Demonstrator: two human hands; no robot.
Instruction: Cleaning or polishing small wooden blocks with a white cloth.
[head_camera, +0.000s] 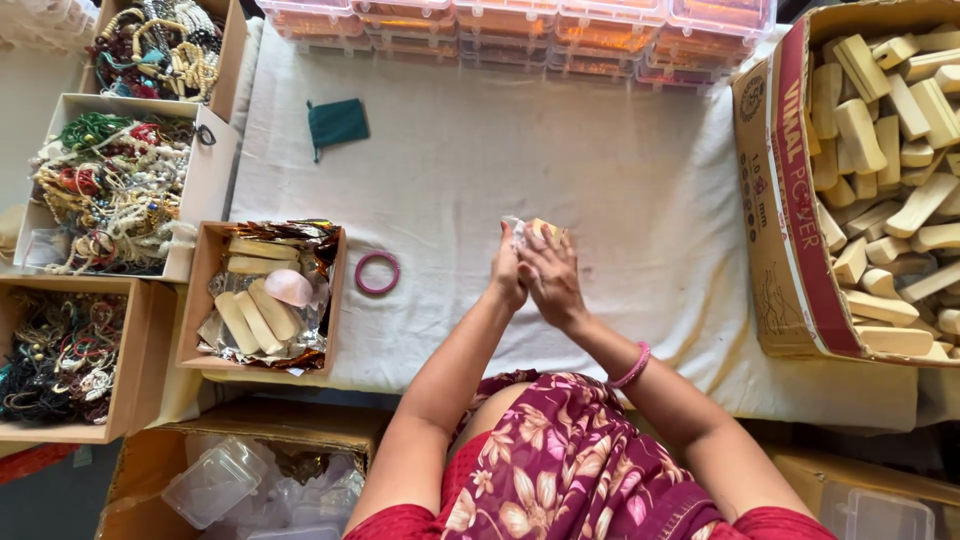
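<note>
wooden piece (545, 229), pale and smooth, sits between your two hands above the middle of the white cloth (600, 160), with a bit of clear crinkly wrap (516, 234) at its top end. your left hand (507, 275) and right hand (550, 282) are pressed close together, fingers curled round the piece and the wrap, so only its tip shows. it looks light and stiff, probably slick on its sanded faces; the film is thin and likely to tear, so hold by the long edges. to your right, a cardboard box (790, 200) is heaped with similar blocky, rounded pieces. to your left, a small box (190, 300) holds a few more on shiny foil, a pink ring (377, 273) lies just beside it, and a green pouch (338, 123) rests further up.
</note>
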